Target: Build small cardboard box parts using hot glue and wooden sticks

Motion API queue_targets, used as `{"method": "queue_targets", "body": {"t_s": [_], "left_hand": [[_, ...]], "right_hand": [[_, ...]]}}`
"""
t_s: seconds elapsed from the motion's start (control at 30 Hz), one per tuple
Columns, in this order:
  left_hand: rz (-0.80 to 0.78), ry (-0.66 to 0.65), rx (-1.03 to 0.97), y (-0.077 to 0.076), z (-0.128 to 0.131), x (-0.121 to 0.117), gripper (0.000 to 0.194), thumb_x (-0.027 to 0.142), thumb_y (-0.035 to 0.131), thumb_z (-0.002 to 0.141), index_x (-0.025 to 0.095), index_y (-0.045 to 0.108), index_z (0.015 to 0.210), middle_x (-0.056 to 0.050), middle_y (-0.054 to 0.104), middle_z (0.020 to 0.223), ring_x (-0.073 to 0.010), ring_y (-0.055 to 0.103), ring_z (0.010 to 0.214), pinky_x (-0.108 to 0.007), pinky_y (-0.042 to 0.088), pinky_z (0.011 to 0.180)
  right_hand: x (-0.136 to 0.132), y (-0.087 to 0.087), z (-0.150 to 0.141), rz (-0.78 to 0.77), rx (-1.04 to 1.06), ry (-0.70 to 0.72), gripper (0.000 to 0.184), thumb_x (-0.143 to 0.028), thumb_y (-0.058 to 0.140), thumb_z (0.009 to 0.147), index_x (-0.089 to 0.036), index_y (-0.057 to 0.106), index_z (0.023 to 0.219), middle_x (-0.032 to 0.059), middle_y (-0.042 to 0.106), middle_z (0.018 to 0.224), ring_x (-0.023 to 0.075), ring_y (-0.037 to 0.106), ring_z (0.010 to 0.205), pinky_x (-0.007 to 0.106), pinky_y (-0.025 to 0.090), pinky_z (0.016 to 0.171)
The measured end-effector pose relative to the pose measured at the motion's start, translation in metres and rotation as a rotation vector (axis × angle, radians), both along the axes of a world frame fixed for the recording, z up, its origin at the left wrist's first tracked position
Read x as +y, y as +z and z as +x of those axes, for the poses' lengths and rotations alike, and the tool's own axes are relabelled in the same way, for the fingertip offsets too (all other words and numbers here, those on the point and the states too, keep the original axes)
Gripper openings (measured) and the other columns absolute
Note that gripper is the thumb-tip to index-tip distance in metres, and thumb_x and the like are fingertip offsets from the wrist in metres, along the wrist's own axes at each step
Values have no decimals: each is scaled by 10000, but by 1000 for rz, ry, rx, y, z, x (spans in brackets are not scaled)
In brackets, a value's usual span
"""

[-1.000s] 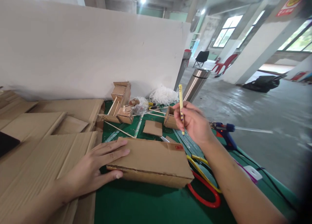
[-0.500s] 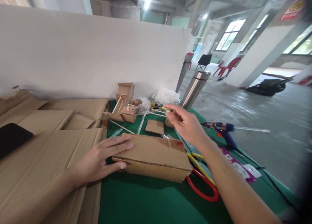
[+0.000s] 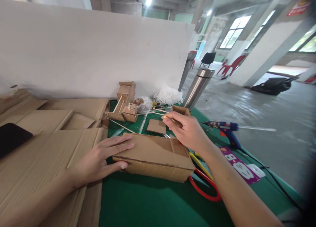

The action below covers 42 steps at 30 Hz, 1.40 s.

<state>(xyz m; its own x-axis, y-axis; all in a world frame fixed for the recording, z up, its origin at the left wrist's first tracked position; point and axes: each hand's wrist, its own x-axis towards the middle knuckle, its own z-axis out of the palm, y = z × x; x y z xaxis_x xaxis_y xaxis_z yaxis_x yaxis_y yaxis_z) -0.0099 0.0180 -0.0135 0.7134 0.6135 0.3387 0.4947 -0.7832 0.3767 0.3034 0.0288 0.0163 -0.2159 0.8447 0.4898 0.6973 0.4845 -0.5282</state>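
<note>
With your left hand (image 3: 98, 162) flat on the folded brown cardboard piece (image 3: 155, 156) at frame centre and your right hand (image 3: 190, 131) pinching a thin yellow pen (image 3: 170, 119), the cardboard could slide on the green mat (image 3: 148, 204).

Our right hand (image 3: 189, 131) dropped twd the box (image 3: 154, 156); pen (image 3: 170, 119) swung from upright to nearly flat.
</note>
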Motion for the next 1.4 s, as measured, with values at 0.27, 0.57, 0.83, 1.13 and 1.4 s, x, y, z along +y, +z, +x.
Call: {"method": "queue_targets", "body": {"t_s": [0.27,0.57,0.83,1.13,1.4], "left_hand": [[-5,10,9,-1,-1,0,522,304,642,921,354,507,1422,-19,498,1512,-273,521,1344,-466,474,1093],[-9,13,18,-2,-1,1,521,325,636,925,366,499,1426,-10,483,1524,-273,509,1353,-462,467,1099],[-17,10,21,0,-1,0,526,322,635,925,373,493,1429,-7,477,1527,-277,514,1349,-460,470,1096],[-20,13,18,-1,-1,0,531,308,638,923,376,493,1429,-10,488,1519,-281,516,1347,-470,472,1093],[-29,19,25,-2,-2,0,534,282,636,924,378,491,1428,-5,474,1529,-276,494,1366,-484,444,1114]], "right_hand": [[-2,2,-4,-64,75,24,181,-382,457,985,-223,542,967,-10,579,674,141,522,586,263,388,563],[-2,-1,-4,-75,123,23,178,-337,492,956,-228,470,818,-28,495,692,121,451,588,248,357,529],[0,-2,-3,-51,69,14,205,-375,450,984,-213,548,1064,2,590,727,146,541,615,268,390,569],[2,-5,-1,-12,41,20,267,-350,428,1001,-204,534,1198,27,645,767,170,591,655,290,433,608],[2,-5,-1,64,67,42,327,-269,431,998,-210,549,1298,20,643,767,160,601,684,284,473,636]]}}
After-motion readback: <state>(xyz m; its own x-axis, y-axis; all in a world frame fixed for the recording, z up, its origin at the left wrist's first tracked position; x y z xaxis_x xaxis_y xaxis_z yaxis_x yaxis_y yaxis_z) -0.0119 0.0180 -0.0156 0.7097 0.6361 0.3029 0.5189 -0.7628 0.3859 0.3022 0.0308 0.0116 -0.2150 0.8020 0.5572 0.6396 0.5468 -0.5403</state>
